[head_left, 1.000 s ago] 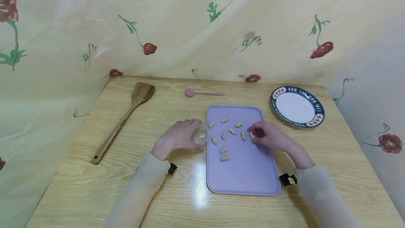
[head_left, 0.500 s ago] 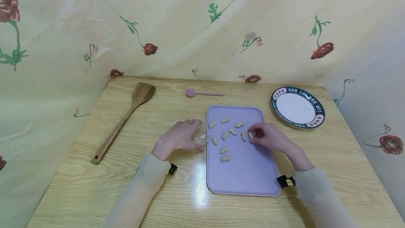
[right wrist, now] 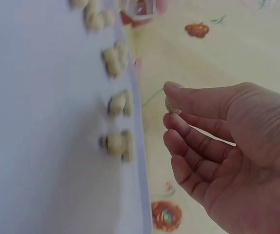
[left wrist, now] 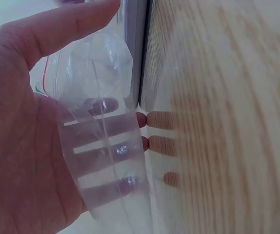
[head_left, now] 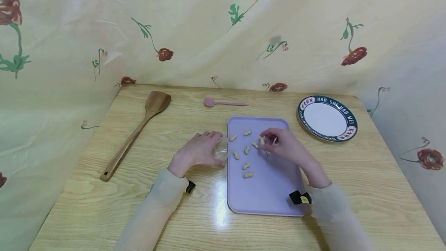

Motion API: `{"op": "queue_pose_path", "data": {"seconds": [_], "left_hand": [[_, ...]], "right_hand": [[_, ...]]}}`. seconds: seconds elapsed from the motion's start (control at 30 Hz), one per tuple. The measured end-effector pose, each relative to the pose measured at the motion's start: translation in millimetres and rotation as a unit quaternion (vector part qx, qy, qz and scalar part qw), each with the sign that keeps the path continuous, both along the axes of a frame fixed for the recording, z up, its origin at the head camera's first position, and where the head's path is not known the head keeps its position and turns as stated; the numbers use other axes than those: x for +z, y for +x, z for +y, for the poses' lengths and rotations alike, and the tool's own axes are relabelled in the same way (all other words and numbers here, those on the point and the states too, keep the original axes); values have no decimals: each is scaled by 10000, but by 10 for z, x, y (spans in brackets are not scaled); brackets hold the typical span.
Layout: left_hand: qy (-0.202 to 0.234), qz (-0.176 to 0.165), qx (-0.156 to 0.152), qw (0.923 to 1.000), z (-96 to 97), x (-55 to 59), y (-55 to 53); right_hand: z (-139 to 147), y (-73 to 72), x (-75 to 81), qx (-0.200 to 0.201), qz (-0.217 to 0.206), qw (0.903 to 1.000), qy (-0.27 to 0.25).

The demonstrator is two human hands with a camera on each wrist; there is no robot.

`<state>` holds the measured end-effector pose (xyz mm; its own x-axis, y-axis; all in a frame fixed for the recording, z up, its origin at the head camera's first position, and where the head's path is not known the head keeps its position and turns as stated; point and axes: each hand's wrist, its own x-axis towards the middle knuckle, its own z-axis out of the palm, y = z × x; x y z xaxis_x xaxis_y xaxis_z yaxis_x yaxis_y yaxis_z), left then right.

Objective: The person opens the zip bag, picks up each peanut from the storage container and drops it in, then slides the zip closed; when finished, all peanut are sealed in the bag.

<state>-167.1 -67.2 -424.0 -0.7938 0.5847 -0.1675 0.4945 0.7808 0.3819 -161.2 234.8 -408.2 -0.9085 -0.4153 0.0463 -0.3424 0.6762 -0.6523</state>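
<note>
Over tray, R grip pinches peanut, part hidden; L grip curved rnd clear plastic, shape unclear.

Bright, soft light with one white glare

On the table, white glare is thrown at eight o'clock from the tray. A faint shadow is cast on the tray at six o'clock from the right hand. In the left wrist view, highlights are caught by the clear plastic — the wood is blurred towards three o'clock. In the right wrist view, the peanuts are blurred.
</note>
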Motion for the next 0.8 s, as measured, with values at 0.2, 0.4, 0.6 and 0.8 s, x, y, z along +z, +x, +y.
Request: {"op": "queue_pose_path", "data": {"seconds": [0.2, 0.4, 0.6, 0.8], "left_hand": [[4, 47, -13, 10000, 4, -15, 11], [-60, 78, -14, 10000, 13, -7, 12], [-122, 95, 22, 9999, 19, 0, 4], [-141, 107, 49, 9998, 18, 3, 5]], "right_hand": [[-255, -10, 38, -87, 188, 9995, -230], [-500, -26, 37, 43, 172, 9993, -325], [-734, 13, 43, 130, -76, 9988, -464], [-865, 55, -8, 205, -220, 9981, -547]]}}
